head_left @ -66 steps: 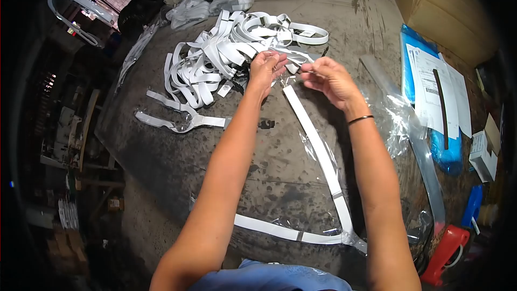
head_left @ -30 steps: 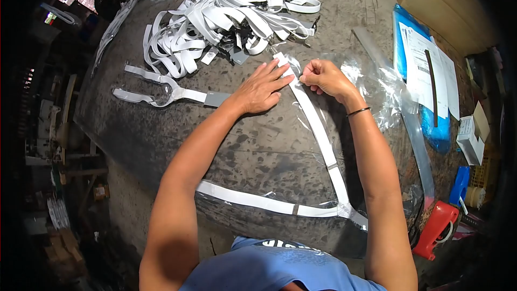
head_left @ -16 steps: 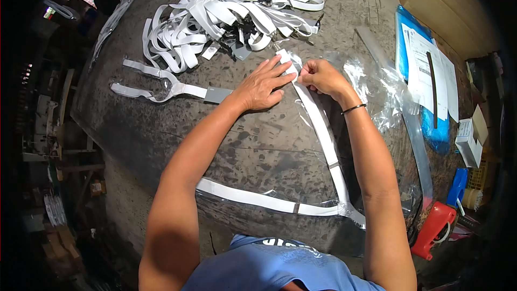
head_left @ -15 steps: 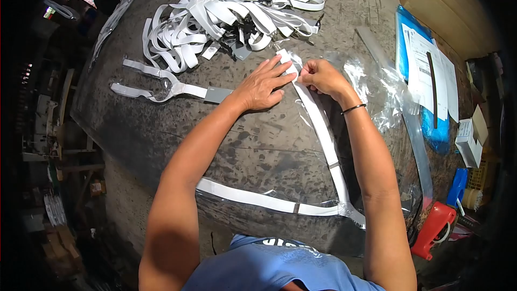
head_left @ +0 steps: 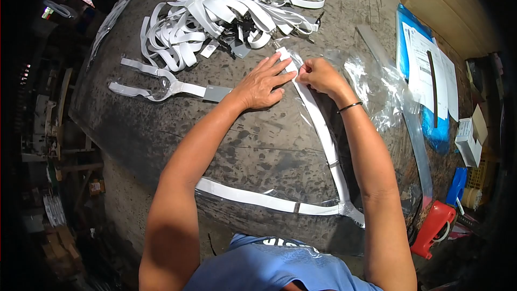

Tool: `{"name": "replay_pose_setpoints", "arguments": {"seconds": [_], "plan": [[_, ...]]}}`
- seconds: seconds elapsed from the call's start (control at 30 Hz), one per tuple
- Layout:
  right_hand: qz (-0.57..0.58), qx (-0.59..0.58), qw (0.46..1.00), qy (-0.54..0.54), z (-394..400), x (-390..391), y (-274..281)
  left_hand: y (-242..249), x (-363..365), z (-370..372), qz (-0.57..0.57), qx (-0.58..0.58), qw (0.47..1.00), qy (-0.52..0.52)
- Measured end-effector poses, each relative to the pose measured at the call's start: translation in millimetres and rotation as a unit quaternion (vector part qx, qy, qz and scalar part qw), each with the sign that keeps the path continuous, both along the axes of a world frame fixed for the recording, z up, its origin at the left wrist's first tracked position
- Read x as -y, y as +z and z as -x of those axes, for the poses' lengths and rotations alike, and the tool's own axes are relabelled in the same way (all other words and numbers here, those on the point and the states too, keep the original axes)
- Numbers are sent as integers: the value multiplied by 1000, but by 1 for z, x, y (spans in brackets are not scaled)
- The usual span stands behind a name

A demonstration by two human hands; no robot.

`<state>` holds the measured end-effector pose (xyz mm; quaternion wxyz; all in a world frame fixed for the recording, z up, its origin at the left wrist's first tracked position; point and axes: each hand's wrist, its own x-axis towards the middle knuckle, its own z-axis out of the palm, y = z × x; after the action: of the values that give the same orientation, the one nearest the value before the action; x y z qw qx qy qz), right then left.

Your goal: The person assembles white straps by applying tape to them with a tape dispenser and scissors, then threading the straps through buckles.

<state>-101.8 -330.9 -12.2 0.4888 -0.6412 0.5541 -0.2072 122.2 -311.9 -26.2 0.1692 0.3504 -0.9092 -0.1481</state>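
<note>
A pair of white suspenders (head_left: 321,129) lies in a V on the table, with clear plastic around its straps. My left hand (head_left: 264,83) rests flat across the upper strap near its clip end, fingers stretched out. Right beside those fingertips, my right hand (head_left: 322,77) is closed in a pinch at the strap's edge. What the pinch holds, if anything, is hidden by the fingers; plastic film shows close by. The lower strap (head_left: 253,198) runs left under my left forearm. Its Y-shaped joint (head_left: 347,208) sits near my right elbow.
A heap of white suspenders (head_left: 215,16) lies at the back. Another folded pair (head_left: 172,86) with a grey card (head_left: 217,94) is at left. Loose clear plastic (head_left: 377,91), papers (head_left: 425,70), a small white box (head_left: 470,140) and a red tool (head_left: 433,229) are on the right.
Both hands stay at the same strap end, with the right hand shifted very slightly left. The view has moved a little; nothing else visibly differs.
</note>
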Motion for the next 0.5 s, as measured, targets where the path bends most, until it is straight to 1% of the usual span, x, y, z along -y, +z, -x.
{"name": "replay_pose_setpoints", "arguments": {"seconds": [0.07, 0.1, 0.17, 0.2, 0.27, 0.3, 0.37, 0.4, 0.47, 0.5], "plan": [[52, -57, 997, -8, -2, 2, -4, 0, 0, 0, 3, 1, 1000, -3], [52, -57, 997, -9, -3, 3, -5, 0, 1, 0, 8, 2, 1000, -4], [85, -125, 988, 3, -5, 3, -4, 0, 0, 0, 13, 4, 1000, -7], [84, -124, 989, 1, -5, 0, -3, 1, -1, 0, 9, 3, 1000, -5], [134, -143, 980, -39, -3, -5, 0, 1, -1, -1, 8, 3, 1000, -6], [135, -143, 979, -43, 0, -6, 2, 1, -1, -1, 18, 9, 1000, -5], [65, -74, 994, -45, 4, -8, 9, 1, 0, 0, 29, 14, 999, -9], [66, -75, 994, -49, 10, -12, 14, 1, 0, 0, 28, 20, 999, -5], [31, 44, 993, -105, 33, -30, 35, 3, 0, -2, 29, 24, 999, 0], [68, 40, 991, -111, 45, -44, 50, 6, 1, -2, 26, 7, 1000, 10]]}}
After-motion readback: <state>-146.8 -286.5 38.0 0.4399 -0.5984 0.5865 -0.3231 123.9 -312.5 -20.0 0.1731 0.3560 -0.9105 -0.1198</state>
